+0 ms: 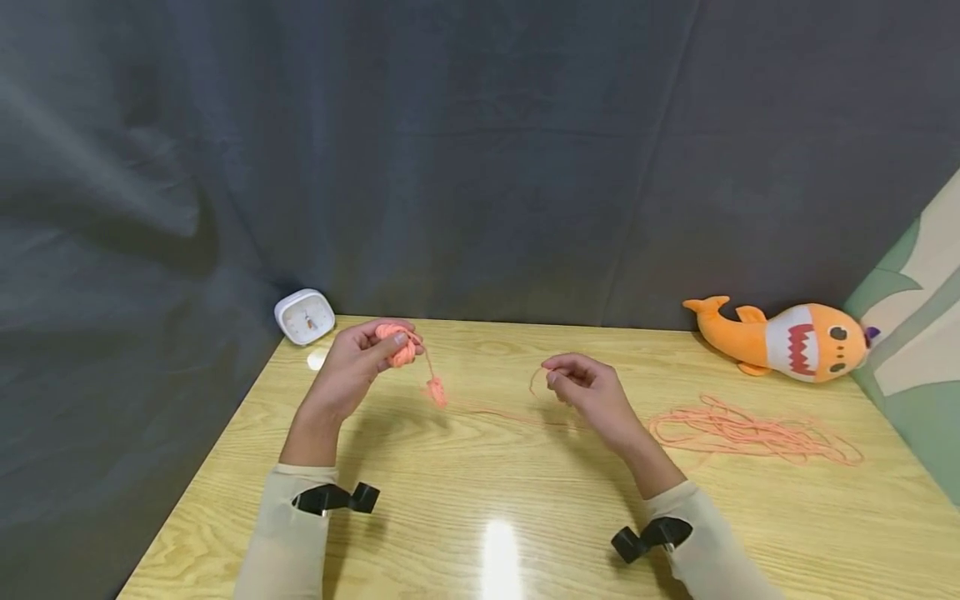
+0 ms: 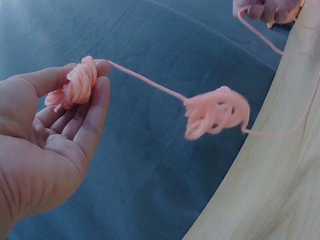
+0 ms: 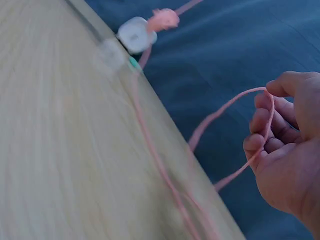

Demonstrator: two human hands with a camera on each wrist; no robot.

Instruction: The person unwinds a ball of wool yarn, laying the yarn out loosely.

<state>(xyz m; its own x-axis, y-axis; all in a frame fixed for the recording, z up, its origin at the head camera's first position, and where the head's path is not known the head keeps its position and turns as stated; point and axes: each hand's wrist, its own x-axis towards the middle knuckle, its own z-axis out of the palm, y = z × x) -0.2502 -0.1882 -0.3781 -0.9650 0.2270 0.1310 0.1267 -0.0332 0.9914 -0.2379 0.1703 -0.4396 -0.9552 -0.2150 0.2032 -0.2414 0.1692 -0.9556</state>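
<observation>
A small wound bundle of salmon-pink yarn [image 2: 80, 85] is pinched between the thumb and fingers of my left hand [image 1: 352, 362], raised over the far left part of the table. From it a strand runs down to a loose looped tangle of the same yarn [image 2: 217, 112], which hangs in the air. My right hand [image 1: 592, 392] pinches a yarn strand [image 3: 240, 95] between thumb and index finger, its other fingers curled. That strand bends in a loop beside the palm. A flat heap of loose yarn [image 1: 750, 432] lies on the table to the right.
At the back left corner of the wooden table [image 1: 450, 500] stands a white clock [image 1: 305, 317]. An orange shark plush [image 1: 787, 340] lies at the back right. Dark cloth [image 1: 480, 167] hangs behind the table, and a patterned panel [image 1: 922, 333] borders the right side.
</observation>
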